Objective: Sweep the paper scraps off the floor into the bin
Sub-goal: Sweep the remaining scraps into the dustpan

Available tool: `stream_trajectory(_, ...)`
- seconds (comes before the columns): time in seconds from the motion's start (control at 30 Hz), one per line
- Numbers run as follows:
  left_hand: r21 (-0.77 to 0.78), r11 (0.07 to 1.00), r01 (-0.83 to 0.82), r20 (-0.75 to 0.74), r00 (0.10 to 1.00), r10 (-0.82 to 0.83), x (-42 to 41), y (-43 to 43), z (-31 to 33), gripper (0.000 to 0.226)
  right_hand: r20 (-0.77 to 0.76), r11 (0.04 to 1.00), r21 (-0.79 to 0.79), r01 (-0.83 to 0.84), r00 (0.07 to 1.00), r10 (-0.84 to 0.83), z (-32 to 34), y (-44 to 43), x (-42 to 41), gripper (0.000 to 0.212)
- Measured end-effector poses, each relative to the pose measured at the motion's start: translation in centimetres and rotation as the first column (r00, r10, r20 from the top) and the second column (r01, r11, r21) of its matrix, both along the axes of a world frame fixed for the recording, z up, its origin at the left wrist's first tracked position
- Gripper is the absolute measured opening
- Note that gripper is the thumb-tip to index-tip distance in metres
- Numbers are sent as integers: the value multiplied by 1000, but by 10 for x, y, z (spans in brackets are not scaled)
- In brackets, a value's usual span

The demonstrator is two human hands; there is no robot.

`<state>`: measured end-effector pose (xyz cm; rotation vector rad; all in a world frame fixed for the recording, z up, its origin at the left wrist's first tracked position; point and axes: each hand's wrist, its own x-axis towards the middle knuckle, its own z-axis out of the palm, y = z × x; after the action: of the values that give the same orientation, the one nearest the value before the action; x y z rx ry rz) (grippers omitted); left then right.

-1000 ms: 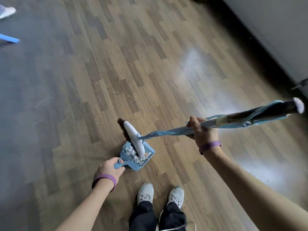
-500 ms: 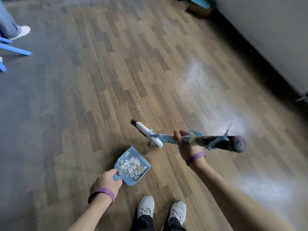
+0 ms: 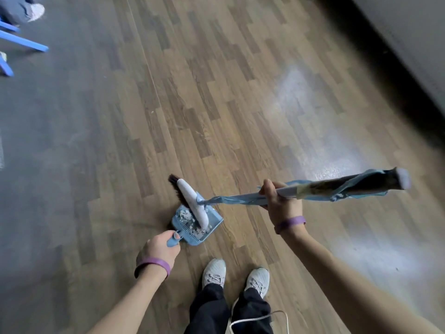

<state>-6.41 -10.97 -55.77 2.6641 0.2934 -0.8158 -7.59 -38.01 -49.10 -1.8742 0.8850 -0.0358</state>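
Note:
A blue dustpan (image 3: 213, 216) sits low over the wooden floor in front of my feet, with white paper scraps (image 3: 185, 214) lying in it. My left hand (image 3: 160, 248) grips its short handle. A broom with a white head (image 3: 192, 203) and dark bristles lies across the pan, covering part of the scraps. My right hand (image 3: 281, 203) grips the broom's handle (image 3: 337, 188), which is wrapped in blue plastic and points to the right. No bin is in view.
My two white shoes (image 3: 214, 273) stand just behind the dustpan. A dark wall base (image 3: 397, 75) runs along the right. Blue chair legs (image 3: 24, 43) and another person's shoe (image 3: 36, 12) are at the far left. A white cord (image 3: 260, 318) hangs by my legs.
The broom head has swung back from the floor beside the dustpan onto the pan, over the scraps. The broom handle has tipped back out to the right. The view has dipped down.

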Motion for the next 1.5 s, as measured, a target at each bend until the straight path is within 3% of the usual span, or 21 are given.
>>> stream_trajectory(0.1,-37,999,-28,-20,999,27,1,10,12,14,17,996,79,43,999,-44,28,-1,-5,33)
stream_trajectory(0.27,-48,998,-27,-12,1000,26,-3,19,29,15,76,997,-17,-71,995,72,62,10,-4,37)
stream_trajectory(0.57,-49,996,-71,-25,997,70,-17,31,12,11,44,980,-142,-142,988,150,40,9,3,34)
stream_trajectory(0.83,-83,994,-66,1,998,67,-23,35,37,11,22,968,-187,-170,984,177,42,-10,-3,30)
stream_trajectory(1.0,-115,991,-64,8,998,65,-29,34,62,8,-31,977,-176,-116,993,112,54,-14,-9,28)
stream_trajectory(1.13,-134,990,-35,25,999,38,-27,27,84,11,6,990,-136,-31,999,32,77,-21,-20,27)
stream_trajectory(1.3,-150,988,39,67,997,-29,-21,10,106,7,39,993,-67,93,995,-91,115,-28,-30,42)
stream_trajectory(1.5,-164,978,132,105,988,-116,-11,-18,135,10,69,982,-64,179,982,-175,157,-41,-46,36)
